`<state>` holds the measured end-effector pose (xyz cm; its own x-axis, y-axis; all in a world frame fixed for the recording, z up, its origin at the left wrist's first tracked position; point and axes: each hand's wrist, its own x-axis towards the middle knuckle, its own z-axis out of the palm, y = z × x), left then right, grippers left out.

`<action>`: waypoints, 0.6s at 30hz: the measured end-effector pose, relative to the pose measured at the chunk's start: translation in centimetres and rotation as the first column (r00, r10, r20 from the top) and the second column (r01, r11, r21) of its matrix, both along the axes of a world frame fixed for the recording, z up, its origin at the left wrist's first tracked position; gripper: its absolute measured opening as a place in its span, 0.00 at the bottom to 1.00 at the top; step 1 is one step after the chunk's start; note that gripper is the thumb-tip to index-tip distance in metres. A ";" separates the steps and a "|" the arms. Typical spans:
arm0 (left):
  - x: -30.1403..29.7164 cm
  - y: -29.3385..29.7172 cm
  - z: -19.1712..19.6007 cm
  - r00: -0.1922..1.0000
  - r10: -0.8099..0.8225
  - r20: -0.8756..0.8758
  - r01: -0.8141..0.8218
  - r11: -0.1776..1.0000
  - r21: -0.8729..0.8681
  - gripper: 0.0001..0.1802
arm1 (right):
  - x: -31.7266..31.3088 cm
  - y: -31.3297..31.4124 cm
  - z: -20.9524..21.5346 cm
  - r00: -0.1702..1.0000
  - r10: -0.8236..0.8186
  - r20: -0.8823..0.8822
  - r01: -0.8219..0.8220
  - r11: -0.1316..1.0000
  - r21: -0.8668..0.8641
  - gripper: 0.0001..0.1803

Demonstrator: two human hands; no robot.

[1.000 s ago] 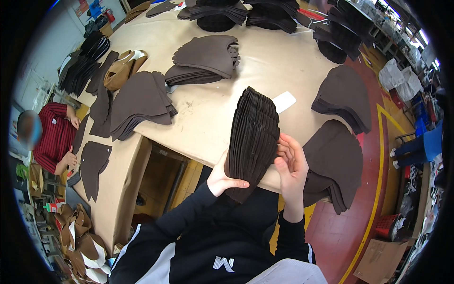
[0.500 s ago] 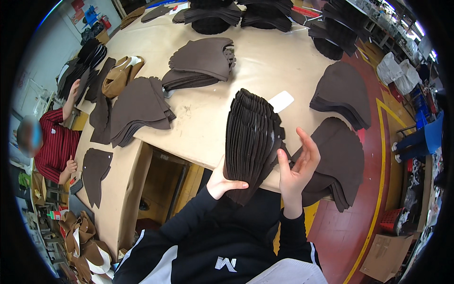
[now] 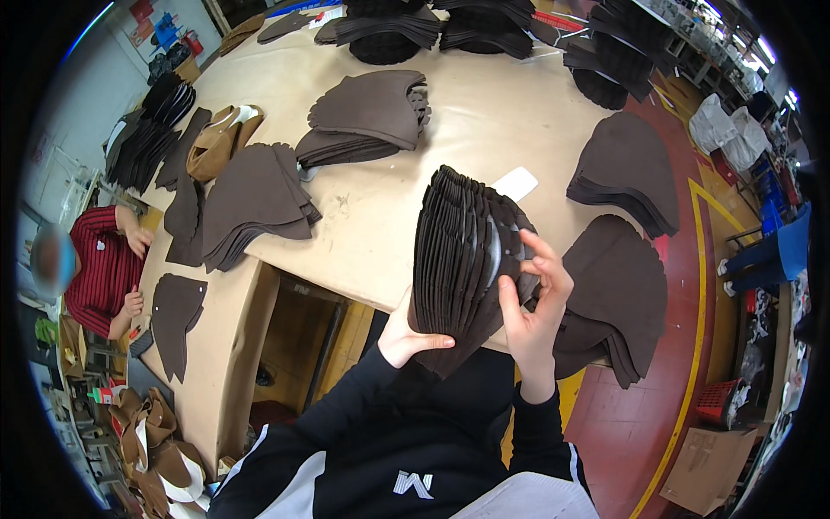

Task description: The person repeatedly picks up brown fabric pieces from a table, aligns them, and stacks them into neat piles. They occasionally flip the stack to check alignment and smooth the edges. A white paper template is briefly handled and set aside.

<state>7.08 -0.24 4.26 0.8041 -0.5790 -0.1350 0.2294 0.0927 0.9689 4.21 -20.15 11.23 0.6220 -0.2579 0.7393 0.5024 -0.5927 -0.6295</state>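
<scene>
A thick stack of dark brown cut pieces (image 3: 450,259), perhaps fabric or leather, is tilted up in front of me with its layered edges showing. My left hand (image 3: 405,333) grips its lower left, the thumb lying across the near end. At the right edge, my right hand (image 3: 538,320) has its thumb and curled fingers on the layers, which fan apart there and show pale patches. Just beyond the stack lies a white card (image 3: 515,184). Another brown stack (image 3: 618,277) rests on the table beside my right hand.
More brown stacks lie on the table (image 3: 493,112), at left (image 3: 259,199), centre (image 3: 367,108) and right (image 3: 627,164). Darker piles (image 3: 385,35) stand at the far edge. A co-worker in a striped red shirt (image 3: 104,259) is at the left, near tan pieces (image 3: 156,441).
My right hand has moved left onto the stack's edge, its fingers curling in, and the layers there are spread wider. The co-worker's raised hand has come down from the dark pile.
</scene>
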 end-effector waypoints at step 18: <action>0.0 -0.4 -0.1 0.994 0.039 0.105 -0.038 0.999 -0.011 0.66 | -1.0 0.7 -0.2 0.957 -0.290 -0.018 0.255 0.868 -0.427 0.19</action>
